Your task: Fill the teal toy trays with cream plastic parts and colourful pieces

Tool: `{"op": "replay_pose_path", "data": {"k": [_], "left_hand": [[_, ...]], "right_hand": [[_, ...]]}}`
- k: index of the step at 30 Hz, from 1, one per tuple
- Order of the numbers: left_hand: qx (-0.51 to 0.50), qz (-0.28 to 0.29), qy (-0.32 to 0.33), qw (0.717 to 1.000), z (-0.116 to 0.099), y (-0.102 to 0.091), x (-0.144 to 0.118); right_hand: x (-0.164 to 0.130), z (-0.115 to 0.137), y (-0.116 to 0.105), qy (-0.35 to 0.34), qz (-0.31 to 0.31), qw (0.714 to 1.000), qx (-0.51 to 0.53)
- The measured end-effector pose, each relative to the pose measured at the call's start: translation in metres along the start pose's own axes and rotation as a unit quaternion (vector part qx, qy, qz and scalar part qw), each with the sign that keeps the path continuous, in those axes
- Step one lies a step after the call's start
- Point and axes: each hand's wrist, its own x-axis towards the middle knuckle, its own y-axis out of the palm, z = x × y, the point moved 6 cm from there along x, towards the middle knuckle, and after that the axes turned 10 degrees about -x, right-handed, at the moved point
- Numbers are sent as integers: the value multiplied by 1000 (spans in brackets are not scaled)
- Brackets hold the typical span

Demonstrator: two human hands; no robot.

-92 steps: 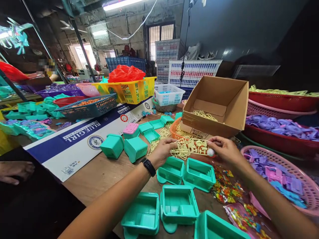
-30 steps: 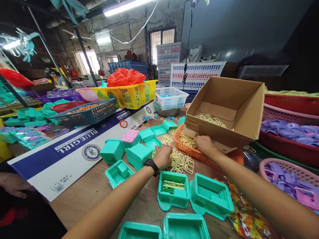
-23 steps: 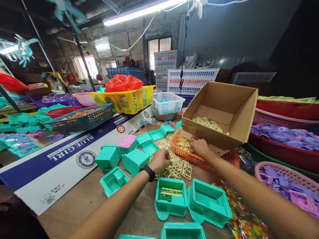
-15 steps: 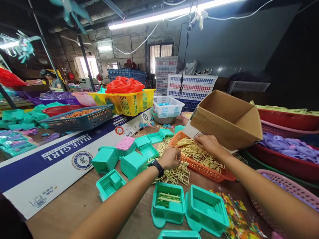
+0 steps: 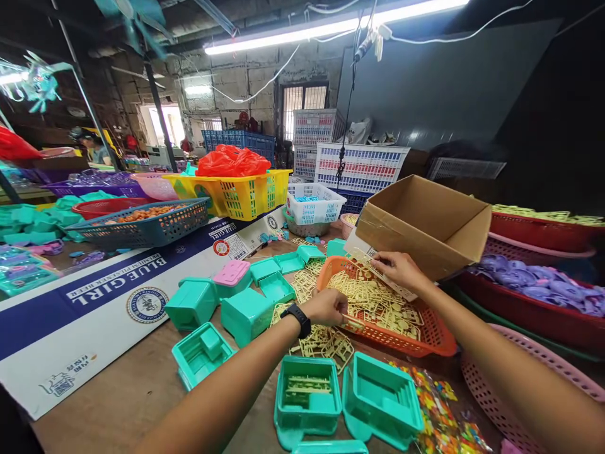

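Frames (image 5: 326, 343), pale yellow, lie loose just below the left hand (image 5: 326, 307) and heaped in the basket (image 5: 437, 328) between both hands. Teal tubs (image 5: 248, 315) crowd the left hand's left; one (image 5: 307, 421) nearer holds yellow pieces. That hand pinches a frame (image 5: 354, 321), almost edge-on. Over the basket, the right hand (image 5: 399, 270) grips another frame (image 5: 363, 257); behind it tilts a carton (image 5: 416, 246). Purple parts (image 5: 534, 282) fill a basin to its right.

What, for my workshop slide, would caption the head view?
Right hand holds a pale-yellow frame over an orange basket, left hand beside it, green tubs in front.
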Motion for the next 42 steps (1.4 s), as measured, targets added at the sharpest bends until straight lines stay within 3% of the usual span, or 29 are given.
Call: {"op": "replay_pose_path", "data": {"k": [4,7,11,18,22,28,34,39,42], "left_hand": [[-177,-63,-8,982,6,-11,-2],[-286,-134,-6,949,11,-22,-4],[-388,-182,-24,903,15,-30,-8],[-497,-201,-49,843,12,-14,-6],[-529,-207,-52,822,7,-3,-10],[-536,-217,-31,815,-1,-5,-24],[-527,-212,-43,822,-5,-2,-36],[-523,-228,-49,820,-7,-2,-46],[-516,-231,-53,823,-8,-3,-52]], "right_hand": [[-10,9,1,25,-1,993,115],[-18,15,4,45,4,981,189],[-28,20,6,75,10,959,273],[-50,52,16,62,72,939,331],[-63,58,18,34,114,953,277],[-82,20,29,21,143,989,37],[-91,9,50,-30,215,967,-134],[-85,24,45,-110,215,957,-162],[-82,29,46,-125,219,953,-170]]}}
